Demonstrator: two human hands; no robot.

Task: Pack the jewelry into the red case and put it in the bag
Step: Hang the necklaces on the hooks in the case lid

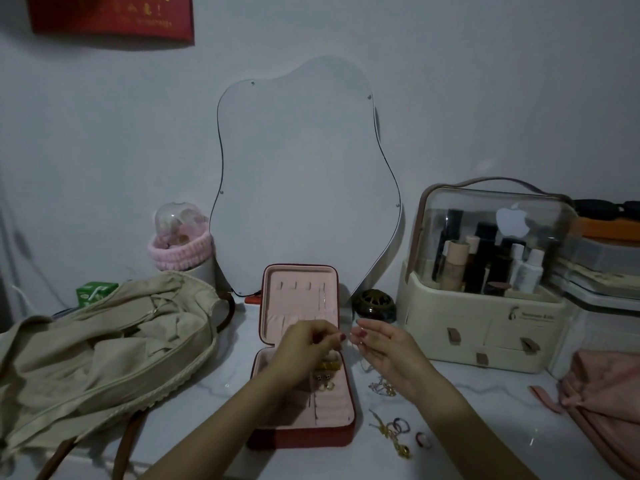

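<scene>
Over the open red case (304, 372), at the middle of the counter (214, 386), we have both hands raised; our left hand (304, 344) is curled with thumb and fingertips pinched together above the pink lining, and our right hand (377, 344) is just beside it, palm turned inward, fingers loosely bent; something very fine seems to run between the two, perhaps a thin chain, though it is too slight in this dim light for us to say for certain what either hand has hold of. We judge the packing step to be in hand and only partly done; a few gold earrings (325, 381) already sit in the lower half of the case, while a loose chain (382, 388) lies on the counter just right of it, and some rings (403, 427) and a gold piece (393, 441) lie nearer us. The beige bag (104, 344) slumps to the left, well open, touching nothing of the case. Next we need to lower the fine piece onto the hooks or slots of the lining without tangling it; then gather the rest, close the case, and carry it left into the bag.
</scene>
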